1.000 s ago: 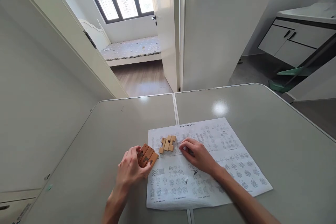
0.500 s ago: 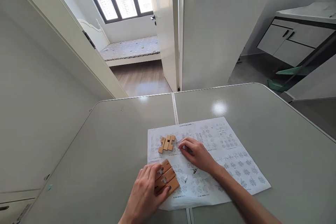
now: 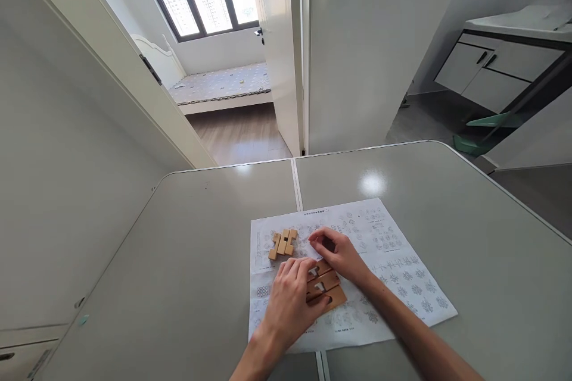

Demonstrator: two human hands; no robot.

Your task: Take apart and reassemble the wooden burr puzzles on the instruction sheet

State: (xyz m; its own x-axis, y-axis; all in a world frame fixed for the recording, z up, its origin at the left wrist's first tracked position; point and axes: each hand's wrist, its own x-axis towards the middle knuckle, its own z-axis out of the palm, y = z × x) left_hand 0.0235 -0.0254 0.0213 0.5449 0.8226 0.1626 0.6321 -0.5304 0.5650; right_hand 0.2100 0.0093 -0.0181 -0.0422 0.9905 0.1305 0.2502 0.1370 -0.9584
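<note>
My left hand [image 3: 290, 300] lies over a darker group of three notched wooden puzzle bars [image 3: 326, 286], fingers curled on them, holding them side by side on a printed instruction sheet [image 3: 393, 256]. My right hand [image 3: 339, 253] rests just beyond these bars, fingers bent, touching their far end and the paper. A lighter group of notched wooden bars [image 3: 283, 243] lies on the sheet's upper left, apart from both hands.
The sheet lies on a grey folding table [image 3: 201, 232] with a centre seam [image 3: 295, 181]. Beyond the table's far edge are a white wall, an open door to a bedroom with a window, and grey cabinets [image 3: 496, 68] at the right.
My left hand carried the darker bars from the bare table at the left onto the sheet, rightward up to my right hand. The right hand lifted its fingers slightly. The lighter bars stayed put.
</note>
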